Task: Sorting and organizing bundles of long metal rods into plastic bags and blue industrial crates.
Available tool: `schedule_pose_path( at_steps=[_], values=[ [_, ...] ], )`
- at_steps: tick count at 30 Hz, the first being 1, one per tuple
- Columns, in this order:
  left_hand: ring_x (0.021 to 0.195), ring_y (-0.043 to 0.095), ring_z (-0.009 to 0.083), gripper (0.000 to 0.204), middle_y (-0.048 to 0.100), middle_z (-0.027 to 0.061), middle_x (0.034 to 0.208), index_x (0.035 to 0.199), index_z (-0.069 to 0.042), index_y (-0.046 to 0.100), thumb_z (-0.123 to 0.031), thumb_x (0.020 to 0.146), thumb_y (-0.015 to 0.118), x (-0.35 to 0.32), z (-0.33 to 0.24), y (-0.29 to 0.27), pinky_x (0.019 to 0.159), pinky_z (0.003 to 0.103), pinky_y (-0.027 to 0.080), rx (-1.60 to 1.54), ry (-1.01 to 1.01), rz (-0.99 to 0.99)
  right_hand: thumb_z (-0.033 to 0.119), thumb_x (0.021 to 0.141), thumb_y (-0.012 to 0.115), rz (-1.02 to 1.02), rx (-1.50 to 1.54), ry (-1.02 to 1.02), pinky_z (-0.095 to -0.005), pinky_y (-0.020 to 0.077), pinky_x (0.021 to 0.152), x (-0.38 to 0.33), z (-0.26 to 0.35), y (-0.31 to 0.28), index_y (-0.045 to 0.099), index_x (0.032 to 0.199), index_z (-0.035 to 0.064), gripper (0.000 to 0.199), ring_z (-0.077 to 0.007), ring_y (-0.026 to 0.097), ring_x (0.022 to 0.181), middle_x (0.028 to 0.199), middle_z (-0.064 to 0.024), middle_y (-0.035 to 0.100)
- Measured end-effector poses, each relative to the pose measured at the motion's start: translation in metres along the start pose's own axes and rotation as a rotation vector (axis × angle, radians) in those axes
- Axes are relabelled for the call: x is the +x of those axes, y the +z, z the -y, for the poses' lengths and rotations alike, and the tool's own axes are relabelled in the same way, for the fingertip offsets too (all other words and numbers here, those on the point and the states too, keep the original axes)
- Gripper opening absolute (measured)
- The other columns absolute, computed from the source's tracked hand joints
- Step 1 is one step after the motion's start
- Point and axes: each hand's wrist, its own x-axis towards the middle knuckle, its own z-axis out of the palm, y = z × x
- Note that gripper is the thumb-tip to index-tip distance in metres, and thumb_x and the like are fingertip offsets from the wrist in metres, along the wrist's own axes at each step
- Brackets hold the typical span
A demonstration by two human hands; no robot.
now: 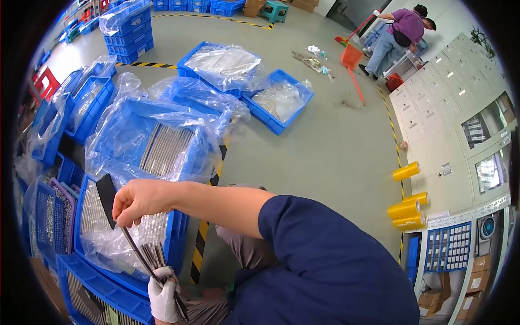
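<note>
Dominating the left side is a large blue plastic crate [122, 115] lined with clear plastic sheeting, a row of slim metal rods lying side by side inside. Nearer the person, a second blue crate [176, 230] holds more such rods, partly covered by crumpled clear film [111, 250]. Below it, a third blue crate [103, 275] contains another row of rods. Farther up, a plastic-covered crate [184, 60] has pale contents, too veiled to identify; touching it, a smaller blue crate [295, 115] also holds something under film. At the left edge, a purple basket [71, 208] contains small metallic pieces. Above the second crate, the bare right hand [132, 203] pinches the upper end of a single rod [134, 246] between thumb and fingers, beside a flat black piece [105, 196]. The white-gloved left hand [165, 295] is closed around a bundle of rods [153, 255], the single rod slanting down to it
</note>
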Motion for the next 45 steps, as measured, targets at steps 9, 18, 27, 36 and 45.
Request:
schedule_pose_path(
  at_steps=[9,18,27,36,45],
  values=[
    [0.049,0.043,0.0086,0.020,0.047,0.0034,0.068,0.092,-0.002,0.048,-0.001,0.073,0.046,0.004,0.003,-0.008,0.044,0.018,0.035,0.006,0.040,-0.026,0.010,0.066,0.066,0.106,-0.103,0.097,-0.0233,0.0447,0.051,-0.001,-0.037,0.029,0.060,0.072,0.0019,0.012,-0.0121,0.057,0.060,0.064,-0.0050,0.059],
    [0.048,0.042,0.0089,0.021,0.046,0.0032,0.067,0.094,-0.003,0.045,-0.004,0.073,0.048,0.008,0.007,-0.016,0.042,0.019,0.035,-0.036,0.022,-0.019,0.013,0.062,0.068,0.130,-0.363,0.143,-0.0265,0.0450,0.058,-0.006,-0.049,0.048,0.061,0.078,0.0013,0.021,-0.0156,0.059,0.065,0.070,-0.0074,0.061],
    [0.051,0.042,0.0067,0.031,0.045,0.0002,0.072,0.102,-0.008,0.041,-0.015,0.077,0.059,0.013,0.011,-0.025,0.043,0.016,0.033,-0.227,0.052,-0.057,0.014,0.067,0.062,0.025,-0.229,0.075,-0.0256,0.0444,0.058,-0.008,-0.068,0.064,0.058,0.076,0.0013,0.016,-0.0148,0.057,0.065,0.070,-0.0079,0.060],
    [0.050,0.038,0.0045,0.068,0.048,0.0014,0.089,0.133,-0.015,0.013,-0.016,0.079,0.055,0.000,-0.016,-0.050,0.042,0.015,0.029,-0.104,0.376,-0.103,0.020,0.081,0.048,0.026,0.324,0.330,-0.0294,0.0428,0.051,-0.002,-0.070,0.049,0.047,0.084,0.0031,0.017,-0.0172,0.054,0.059,0.072,-0.0102,0.056],
    [0.053,0.054,0.0144,0.032,0.056,0.0050,0.070,0.102,-0.005,0.050,-0.026,0.079,0.055,0.030,-0.008,-0.025,0.045,0.024,0.042,-0.535,-0.086,-0.183,0.022,0.084,0.047,0.252,0.419,0.620,-0.0279,0.0440,0.064,-0.023,-0.078,0.063,0.051,0.095,0.0046,0.021,-0.0136,0.055,0.069,0.078,-0.0050,0.056]
  ],
)
